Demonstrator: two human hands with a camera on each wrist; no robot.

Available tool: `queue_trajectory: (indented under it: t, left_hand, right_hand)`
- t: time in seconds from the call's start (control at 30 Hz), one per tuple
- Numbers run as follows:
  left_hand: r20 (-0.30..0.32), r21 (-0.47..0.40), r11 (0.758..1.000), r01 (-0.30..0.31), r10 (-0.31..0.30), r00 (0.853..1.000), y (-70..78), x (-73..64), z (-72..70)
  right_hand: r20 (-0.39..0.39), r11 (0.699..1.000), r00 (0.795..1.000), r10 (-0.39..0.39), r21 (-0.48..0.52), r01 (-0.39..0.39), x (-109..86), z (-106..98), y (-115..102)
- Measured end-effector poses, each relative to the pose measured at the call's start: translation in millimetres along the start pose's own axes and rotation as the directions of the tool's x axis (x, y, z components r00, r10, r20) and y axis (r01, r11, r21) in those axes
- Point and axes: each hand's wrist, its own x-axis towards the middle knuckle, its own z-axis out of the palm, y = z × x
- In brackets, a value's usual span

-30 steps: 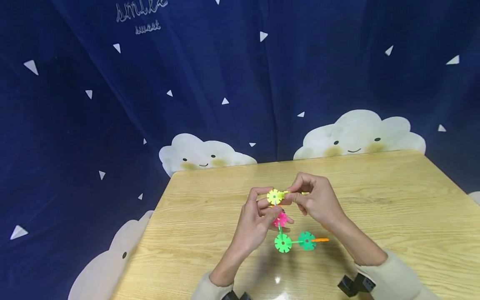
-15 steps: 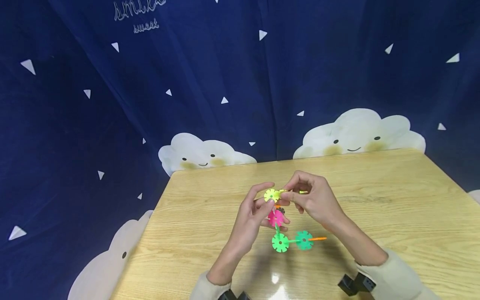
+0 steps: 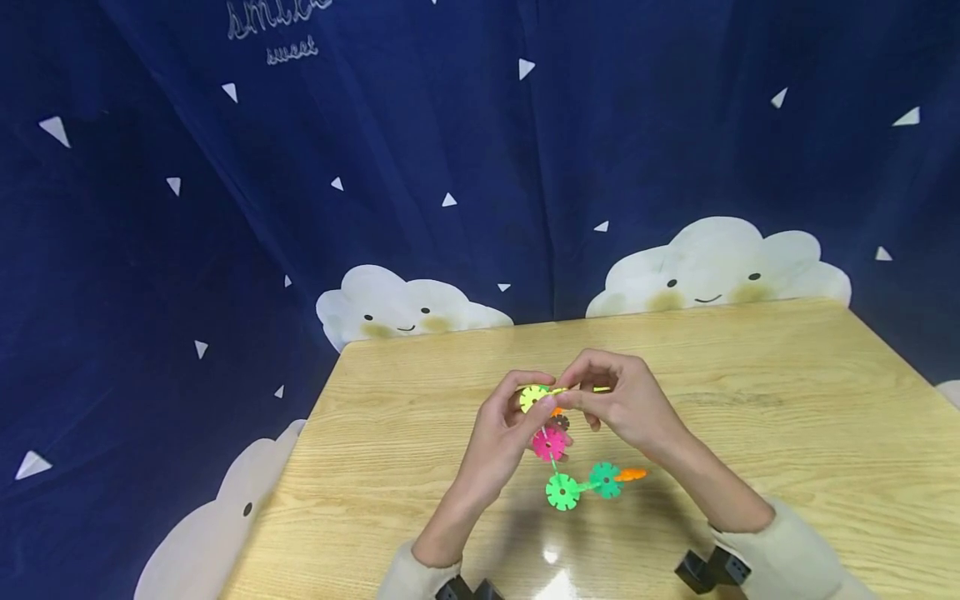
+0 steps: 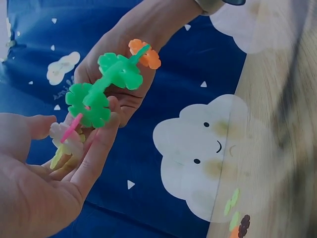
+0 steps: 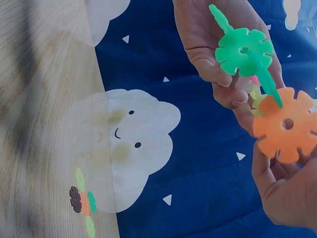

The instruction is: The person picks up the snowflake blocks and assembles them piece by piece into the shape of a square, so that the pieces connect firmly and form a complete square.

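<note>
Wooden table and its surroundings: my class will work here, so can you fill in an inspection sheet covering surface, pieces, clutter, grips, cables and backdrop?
Surface: wooden table, pale grain; bright glare near the person.
Job's things: disc chain with yellow, pink, green and orange discs, raised off the table.
Clutter: disc cluster on the table; cannot tell whether joined.
Grips: left grip, a bare hand, holds the chain's yellow end; right grip, also bare, pinches there, exact contact hidden.
Cables: nothing seen.
Surroundings: dark blue curtain with white triangles and smiling clouds.
</note>
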Motion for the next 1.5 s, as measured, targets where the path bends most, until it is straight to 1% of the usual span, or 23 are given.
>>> queue_trajectory:
  t: [0.17,0.27,0.43,0.53,0.6,0.77,0.9,0.97,1.13,1.27,1.5]
  left_hand:
    - [0.003,0.008,1.0,-0.026,0.026,1.0,-1.4,-0.2,-0.4]
    - [0.0,0.004,1.0,-0.028,0.028,1.0,-1.5,-0.7,-0.8]
    - [-0.017,0.041,0.999,-0.027,0.028,0.999,-0.5,-2.1,-1.9]
    - [-0.034,0.074,0.997,-0.026,0.029,0.999,0.2,-2.8,-3.3]
    - [-0.043,0.08,0.996,-0.027,0.031,0.999,0.0,-3.3,-4.8]
    - [-0.079,0.052,0.999,-0.01,0.015,0.997,-0.9,-4.8,-9.8]
    - [-0.114,0.046,0.999,0.009,-0.004,0.993,-0.8,-6.2,-14.8]
    - [-0.121,0.017,1.0,0.014,-0.012,0.993,-0.7,-7.3,-17.8]
    - [-0.139,-0.022,1.0,0.015,-0.018,0.99,-0.1,-12.0,-27.5]
    - [-0.164,-0.018,1.0,0.01,-0.013,0.986,0.1,-16.2,-36.2]
    - [-0.225,0.008,1.0,0.017,-0.015,0.974,0.4,-22.5,-53.1]
  right_hand:
    - [0.02,1.0,1.0,-0.012,-0.013,0.012,0.8,2,1]
    - [0.044,1.0,0.999,-0.013,-0.014,0.014,1.1,2,1]
    - [0.079,0.999,0.996,-0.036,-0.014,0.037,2.1,0,2]
    - [0.077,0.999,0.996,-0.037,-0.014,0.038,3.1,-5,3]
    - [0.062,1.0,0.998,-0.025,-0.001,0.025,4.2,-10,5]
    - [0.007,0.999,1.0,0.028,0.045,-0.029,10.1,-25,16]
    - [-0.039,0.991,0.995,0.087,0.102,-0.083,16.8,-38,31]
    - [-0.066,0.986,0.99,0.123,0.12,-0.115,20.2,-44,42]
    - [-0.114,0.978,0.972,0.205,0.07,-0.198,27.2,-54,72]
    - [-0.108,0.964,0.958,0.266,0.049,-0.262,29.8,-59,94]
    - [-0.045,0.931,0.931,0.363,0.054,-0.361,32.0,-64,122]
